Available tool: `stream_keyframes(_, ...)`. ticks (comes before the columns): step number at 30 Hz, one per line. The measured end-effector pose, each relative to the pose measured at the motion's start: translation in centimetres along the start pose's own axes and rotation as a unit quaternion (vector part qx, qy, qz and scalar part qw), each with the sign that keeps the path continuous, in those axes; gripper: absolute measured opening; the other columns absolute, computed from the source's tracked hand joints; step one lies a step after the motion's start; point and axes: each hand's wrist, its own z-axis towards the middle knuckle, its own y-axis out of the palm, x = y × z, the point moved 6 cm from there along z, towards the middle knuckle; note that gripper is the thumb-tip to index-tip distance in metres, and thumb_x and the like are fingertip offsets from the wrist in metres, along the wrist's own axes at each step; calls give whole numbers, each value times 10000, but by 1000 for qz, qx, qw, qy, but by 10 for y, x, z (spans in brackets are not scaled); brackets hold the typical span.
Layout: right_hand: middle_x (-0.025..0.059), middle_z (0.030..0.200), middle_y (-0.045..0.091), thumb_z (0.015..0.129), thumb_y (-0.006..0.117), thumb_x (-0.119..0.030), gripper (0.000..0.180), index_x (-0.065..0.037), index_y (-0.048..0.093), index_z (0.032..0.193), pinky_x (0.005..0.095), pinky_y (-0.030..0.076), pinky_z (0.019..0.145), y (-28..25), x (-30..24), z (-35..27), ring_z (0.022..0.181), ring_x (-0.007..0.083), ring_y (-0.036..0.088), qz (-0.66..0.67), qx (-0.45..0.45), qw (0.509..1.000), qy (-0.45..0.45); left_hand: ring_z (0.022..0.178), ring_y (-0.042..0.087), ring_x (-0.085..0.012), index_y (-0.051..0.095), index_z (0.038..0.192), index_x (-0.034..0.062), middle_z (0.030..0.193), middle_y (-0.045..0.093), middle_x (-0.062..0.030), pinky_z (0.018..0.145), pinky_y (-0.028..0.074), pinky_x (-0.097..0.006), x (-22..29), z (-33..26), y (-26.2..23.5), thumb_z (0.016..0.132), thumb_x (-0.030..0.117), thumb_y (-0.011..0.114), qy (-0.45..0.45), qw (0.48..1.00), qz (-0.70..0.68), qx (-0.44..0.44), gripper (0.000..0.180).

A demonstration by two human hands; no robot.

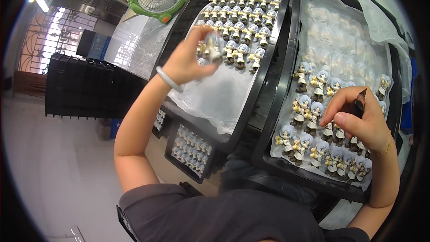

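Figurines [239,31] fill the far half of the left tray [286,0], and my left hand [188,58] pinches one blurred figurine [210,47] above them. My right hand [358,123] grips a dark pen-like tool [359,101] over the right tray [286,107], where several rows stand, so I judge the work roughly midway.

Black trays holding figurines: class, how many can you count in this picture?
4. Left tray and right tray on top, beside each other; two lower trays partly hidden beneath the left one. More may be hidden.
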Motion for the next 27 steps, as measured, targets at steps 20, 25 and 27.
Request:
stream_keyframes(20,40,606,586,753,588,-269,263,-18,590,676,252,404,470,23,11,-9,526,98,511,-112,-231,965,-63,921,515,-284,552,996,38,946,563,-120,833,383,-351,141,105,87,685,72,598,220,970,56,-91,316)
stream_keyframes(25,16,576,565,765,594,-291,290,-21,597,659,237,359,439,34,17,-9,478,70,461,-67,-282,955,-57,856,556,-255,570,990,52,932,570,-128,794,425,-335,203,178,198,758,186,565,268,957,-27,-108,267)
stream_keyframes(27,20,579,566,768,588,-303,310,-12,597,660,230,364,442,31,18,-8,479,69,464,-67,-288,954,-49,841,557,-245,557,1012,57,916,570,-116,766,437,-328,214,196,240,748,217,592,219,966,-16,-134,310)
